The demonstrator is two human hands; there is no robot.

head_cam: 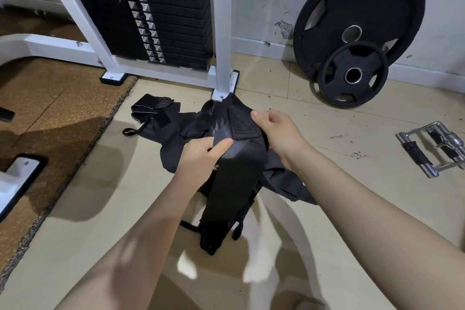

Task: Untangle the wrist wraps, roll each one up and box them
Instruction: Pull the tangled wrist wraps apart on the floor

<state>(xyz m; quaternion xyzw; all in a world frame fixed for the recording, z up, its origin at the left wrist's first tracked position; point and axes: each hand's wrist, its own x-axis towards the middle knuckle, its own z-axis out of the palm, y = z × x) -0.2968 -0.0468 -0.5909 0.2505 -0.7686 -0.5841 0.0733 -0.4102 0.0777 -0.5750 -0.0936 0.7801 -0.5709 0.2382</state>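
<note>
Black wrist wrap [236, 171] pinched by left hand [201, 156], right hand [279, 133].

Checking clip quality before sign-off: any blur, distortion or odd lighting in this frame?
Head view: wide-angle bending curves the machine frame and floor edges. The left hand and right hand gripping the black wrist wrap are fairly sharp. Pale smears beneath the wrap look blurred. Soft arm shadows fall on the floor.
</note>
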